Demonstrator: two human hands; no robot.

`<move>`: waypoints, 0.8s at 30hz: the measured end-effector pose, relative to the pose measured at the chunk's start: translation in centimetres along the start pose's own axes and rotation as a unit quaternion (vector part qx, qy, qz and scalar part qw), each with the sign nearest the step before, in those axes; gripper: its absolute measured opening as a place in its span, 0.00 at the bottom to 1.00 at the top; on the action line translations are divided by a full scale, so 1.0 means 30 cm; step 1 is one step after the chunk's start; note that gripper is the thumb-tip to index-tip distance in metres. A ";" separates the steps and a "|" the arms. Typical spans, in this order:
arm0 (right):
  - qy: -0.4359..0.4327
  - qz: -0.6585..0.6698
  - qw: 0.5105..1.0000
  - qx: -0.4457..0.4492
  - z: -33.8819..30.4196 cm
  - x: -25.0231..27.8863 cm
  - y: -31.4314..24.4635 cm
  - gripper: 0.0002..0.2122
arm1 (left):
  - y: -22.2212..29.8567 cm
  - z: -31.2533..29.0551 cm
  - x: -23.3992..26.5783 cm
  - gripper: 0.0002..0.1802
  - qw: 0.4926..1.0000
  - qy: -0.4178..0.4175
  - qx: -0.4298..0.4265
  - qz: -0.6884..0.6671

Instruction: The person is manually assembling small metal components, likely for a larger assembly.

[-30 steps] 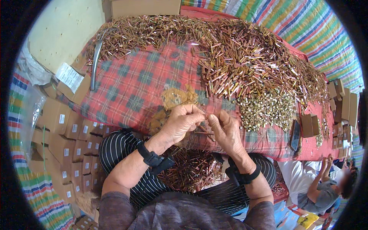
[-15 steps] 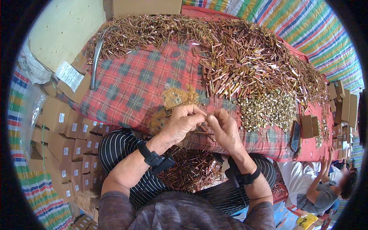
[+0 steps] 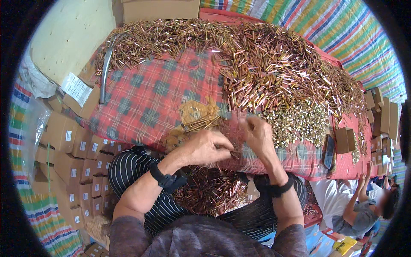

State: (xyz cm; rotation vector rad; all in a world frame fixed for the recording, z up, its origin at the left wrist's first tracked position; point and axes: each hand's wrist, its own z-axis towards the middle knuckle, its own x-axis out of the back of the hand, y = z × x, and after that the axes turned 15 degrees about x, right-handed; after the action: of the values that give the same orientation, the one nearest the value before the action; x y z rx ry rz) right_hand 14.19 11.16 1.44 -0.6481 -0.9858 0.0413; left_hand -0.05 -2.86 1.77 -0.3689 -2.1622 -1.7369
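My left hand (image 3: 203, 147) is just above the near edge of a red-and-green plaid cloth (image 3: 141, 103). Its fingers are curled together, hiding whatever may be in them. Several slim brassy rods (image 3: 202, 123) lie beyond it on a brown stained patch (image 3: 190, 110). To the right, my right hand (image 3: 259, 133) is raised with bent fingers, its fingertips blurred; what they pinch, if anything, cannot be made out. Beside it is a heap of small shiny nut-like metal pieces (image 3: 297, 124). The hands are apart.
A big heap of copper-coloured rods (image 3: 265, 77) covers the far and right cloth. More rods (image 3: 209, 190) lie between my knees. A curved metal bar (image 3: 105, 75), stacked cartons (image 3: 70, 158) and a small open box (image 3: 345, 140) stand around. Another person (image 3: 364, 214) sits at right.
My hands, which met at the fingertips, have separated. The left hand has turned and dropped nearer; the right has shifted right toward the nut-like pieces. Several rods on the stained patch are now uncovered.
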 end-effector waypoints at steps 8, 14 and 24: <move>0.059 -0.137 0.989 -0.009 0.074 -0.083 0.190 0.14 | -0.162 0.055 0.067 0.09 0.926 0.276 0.128 0.224; 0.048 -0.154 0.987 0.008 0.071 -0.085 0.120 0.07 | -0.161 0.051 0.080 0.10 0.923 0.261 0.136 0.249; -0.044 -0.012 0.996 0.071 -0.005 -0.038 -0.072 0.10 | -0.071 0.030 0.025 0.14 0.877 0.116 0.136 -0.446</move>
State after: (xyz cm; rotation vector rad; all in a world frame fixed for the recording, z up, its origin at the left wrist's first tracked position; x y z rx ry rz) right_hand 13.12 8.98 1.66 -0.5082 -1.0642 0.1185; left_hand -1.70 -2.45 0.03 1.0156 -2.5044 -1.6654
